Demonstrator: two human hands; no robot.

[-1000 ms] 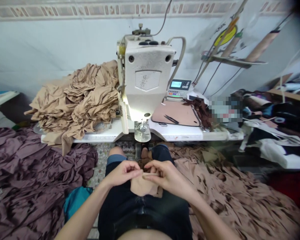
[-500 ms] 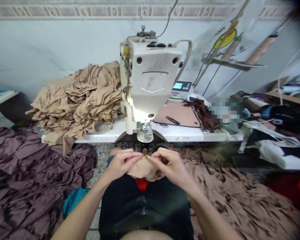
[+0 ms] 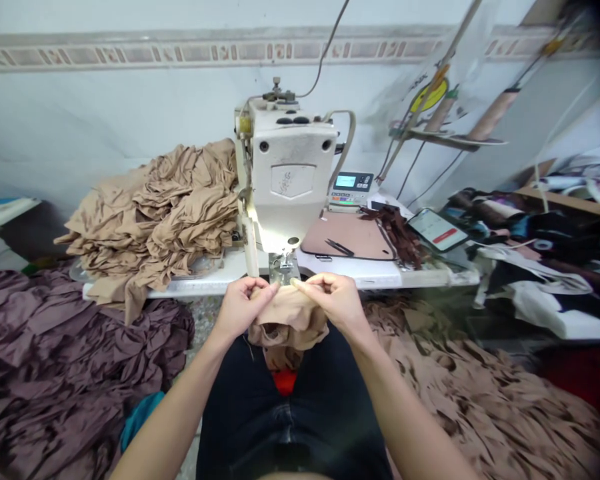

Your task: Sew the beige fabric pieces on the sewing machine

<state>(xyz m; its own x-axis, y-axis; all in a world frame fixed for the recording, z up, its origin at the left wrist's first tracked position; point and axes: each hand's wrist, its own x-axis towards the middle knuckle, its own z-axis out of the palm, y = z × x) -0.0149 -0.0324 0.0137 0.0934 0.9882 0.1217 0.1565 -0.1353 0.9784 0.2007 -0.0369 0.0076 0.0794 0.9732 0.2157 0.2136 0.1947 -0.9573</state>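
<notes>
A beige fabric piece [image 3: 287, 313] is stretched between my two hands, its lower part hanging bunched over my lap. My left hand [image 3: 245, 303] pinches its upper edge on the left, thumb on top. On the right, the thumb and fingers of my right hand [image 3: 333, 300] grip the same edge. Both hands are at the front of the white sewing machine [image 3: 290, 173], just below its lit needle area. The cloth's top edge reaches the metal sewing arm [image 3: 284, 270], whose front end is partly hidden behind the hands and cloth.
Beige garments [image 3: 165, 207] are heaped on the table left of the machine. Thread snips [image 3: 340, 247] lie on a pink mat [image 3: 355, 233], with a phone [image 3: 437, 230] farther right. Purple cloth [image 3: 70, 373] and tan cloth [image 3: 480, 393] pile up on either side of my legs.
Both hands have moved forward and up from above my lap to the sewing arm, carrying the beige fabric piece. More of the cloth now hangs open below them. The camera view has shifted slightly.
</notes>
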